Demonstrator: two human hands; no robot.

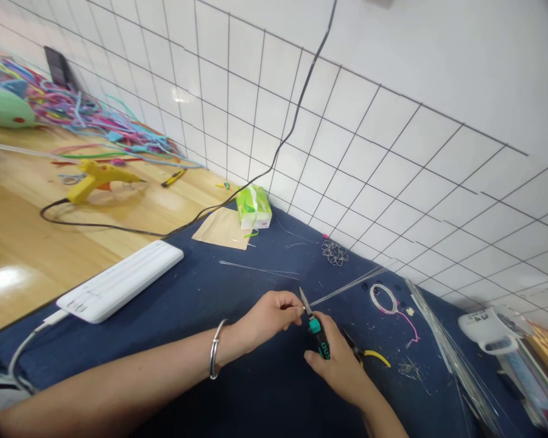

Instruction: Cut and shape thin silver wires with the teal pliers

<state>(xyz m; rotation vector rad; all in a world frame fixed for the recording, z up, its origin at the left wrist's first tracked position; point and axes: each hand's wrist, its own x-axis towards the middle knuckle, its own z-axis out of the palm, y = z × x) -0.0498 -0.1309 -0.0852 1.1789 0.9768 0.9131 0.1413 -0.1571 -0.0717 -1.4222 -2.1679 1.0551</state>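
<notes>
head view: black-and-teal pliers (315, 325), metal-tipped

Bright, whitish light fills the scene, apparently from above: a blown-out patch of glare burns on the wooden tabletop (22, 243) at the left edge, and a smaller one shines on the tiled wall (246, 91). The dark mat (256, 389) sinks nearly to black at the bottom. The pliers (317, 328) look fairly clear — toward the right, grout lines break and the white cup (484, 328) smears, stretched by wide-angle distortion.
</notes>
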